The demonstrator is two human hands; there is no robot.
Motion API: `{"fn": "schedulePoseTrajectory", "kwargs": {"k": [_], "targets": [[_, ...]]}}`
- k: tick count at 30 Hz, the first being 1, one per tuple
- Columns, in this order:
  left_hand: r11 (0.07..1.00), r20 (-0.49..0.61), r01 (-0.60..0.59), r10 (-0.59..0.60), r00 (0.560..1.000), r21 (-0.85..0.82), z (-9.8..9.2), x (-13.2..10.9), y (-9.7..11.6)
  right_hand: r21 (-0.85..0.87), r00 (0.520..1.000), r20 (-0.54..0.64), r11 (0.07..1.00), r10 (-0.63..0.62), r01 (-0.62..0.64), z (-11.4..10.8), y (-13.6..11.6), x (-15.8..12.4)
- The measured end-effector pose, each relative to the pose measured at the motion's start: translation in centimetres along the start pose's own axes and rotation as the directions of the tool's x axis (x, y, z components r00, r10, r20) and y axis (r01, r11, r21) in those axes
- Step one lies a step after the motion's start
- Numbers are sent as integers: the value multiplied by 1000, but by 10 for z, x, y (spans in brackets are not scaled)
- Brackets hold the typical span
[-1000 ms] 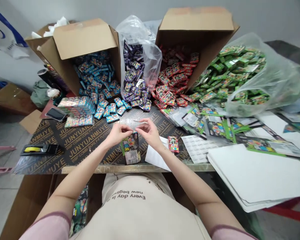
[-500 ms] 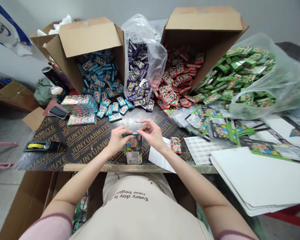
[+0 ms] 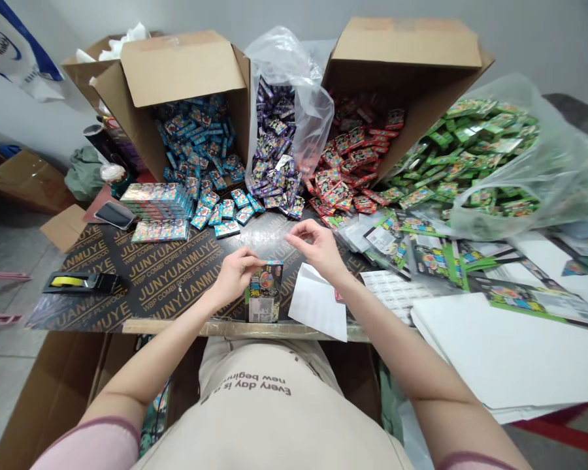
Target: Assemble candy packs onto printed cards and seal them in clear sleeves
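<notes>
In the centre of the frame, the left hand (image 3: pixel 236 277) is grasping with its fingertips the upper left corner of a dark box (image 3: pixel 263 297), which is on the table (image 3: pixel 161 274) near the front edge. The right hand (image 3: pixel 321 249) is apart from the box, higher and to the right, fingers bent; whether they pinch something, I cannot tell. Below it lies white paper (image 3: pixel 316 307).

Along the far edge of the worktop (image 3: pixel 161 281), two cardboard boxes (image 3: pixel 183 68) and two clear bags (image 3: pixel 314 108) holding packets (image 3: pixel 200 134) are counted. One phone (image 3: pixel 114 215) and one tape dispenser (image 3: pixel 81 282) are found by the left edge, one printed box (image 3: pixel 264 307) at the near edge; the packets cannot be counted.
</notes>
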State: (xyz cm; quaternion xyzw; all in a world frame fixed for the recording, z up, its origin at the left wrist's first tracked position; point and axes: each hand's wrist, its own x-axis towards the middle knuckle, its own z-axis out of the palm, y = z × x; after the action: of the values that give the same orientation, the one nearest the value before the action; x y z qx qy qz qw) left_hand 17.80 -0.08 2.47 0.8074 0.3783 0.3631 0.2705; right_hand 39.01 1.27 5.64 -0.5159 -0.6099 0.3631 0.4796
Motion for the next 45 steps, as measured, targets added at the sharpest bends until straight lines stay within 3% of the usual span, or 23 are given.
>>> {"fn": "schedulePoseTrajectory", "kwargs": {"k": [2, 3, 5, 7, 10, 15, 27, 30, 33, 36, 37, 39, 41, 42, 44, 45], "targets": [[997, -29, 36, -38, 999, -64, 0, 1, -1, 27, 974, 218, 997, 67, -74, 1, -7, 10], [993, -49, 63, -68, 996, -97, 0, 0, -1, 44, 935, 340, 992, 97, -119, 3, -9, 14], [978, -81, 125, -140, 987, -165, 1, -1, -2, 57, 821, 554, 977, 139, -204, 8, -11, 21], [962, -89, 166, -189, 978, -215, 1, -2, -4, 18, 697, 697, 968, 166, -249, 15, -10, 28], [956, -81, 183, -206, 975, -229, 2, -5, -4, -68, 581, 786, 964, 209, -256, 23, -5, 37], [955, -82, 209, -230, 970, -209, 5, -6, -3, -124, 542, 807, 964, 236, -235, 29, 0, 46], [968, -247, 199, -233, 941, -155, 18, -5, 1, -64, 570, 792, 958, 220, -280, 29, 7, 47], [963, -257, 206, -247, 934, -174, 20, -4, 0, -47, 609, 761, 956, 222, -289, 31, 13, 44], [923, -255, 281, -348, 902, -264, 27, -10, -5, 47, 692, 678, 925, 247, -376, 35, 20, 34], [796, -103, 358, -460, 882, -487, 43, -26, -13, 190, 775, 549, 857, 312, -480, 39, 26, 19], [758, -19, 379, -458, 889, -531, 48, -33, -16, 219, 785, 521, 835, 337, -504, 40, 28, 15], [767, 87, 397, -411, 907, -504, 51, -45, -20, 255, 793, 479, 805, 377, -536, 40, 35, 9], [829, 86, 374, -374, 923, -415, 41, -50, -23, 237, 824, 416, 828, 386, -507, 40, 49, 9], [852, 64, 362, -367, 928, -378, 31, -50, -26, 195, 862, 352, 873, 363, -447, 39, 58, 11], [895, -10, 344, -362, 932, -283, 0, -46, -34, -9, 946, 203, 967, 251, -255, 41, 82, 19], [918, -62, 337, -357, 932, -209, -19, -42, -42, -166, 970, 153, 972, 190, -164, 44, 94, 24]]}}
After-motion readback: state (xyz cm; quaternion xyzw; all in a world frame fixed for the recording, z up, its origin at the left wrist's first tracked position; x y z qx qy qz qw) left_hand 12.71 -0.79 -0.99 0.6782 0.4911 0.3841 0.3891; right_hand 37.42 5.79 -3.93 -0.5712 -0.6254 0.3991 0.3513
